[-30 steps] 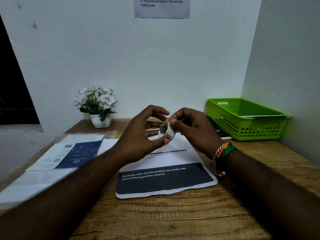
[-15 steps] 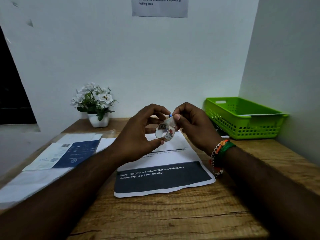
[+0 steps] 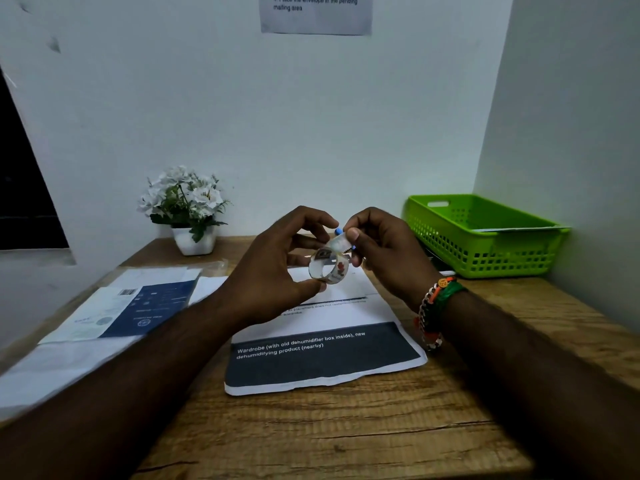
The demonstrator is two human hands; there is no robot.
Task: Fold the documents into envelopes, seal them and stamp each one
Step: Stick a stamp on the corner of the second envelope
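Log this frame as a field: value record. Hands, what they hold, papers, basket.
left hand: holds small tape roll between thumb and fingers, above the desk
right hand: pinches the tape's free end at the roll's top
document: flat on wooden desk, dark band nearest the person, under the hands
paper stack: desk's left side
green basket: back right corner
flower pot: back left, by the wall

Two hands, the left hand (image 3: 273, 271) and the right hand (image 3: 388, 254), share one roll of tape (image 3: 329, 268). The table (image 3: 346, 431) carries one printed sheet (image 3: 325, 355), one potted plant (image 3: 187, 209) and one green basket (image 3: 485, 237). One notice (image 3: 317, 13) hangs on the wall.
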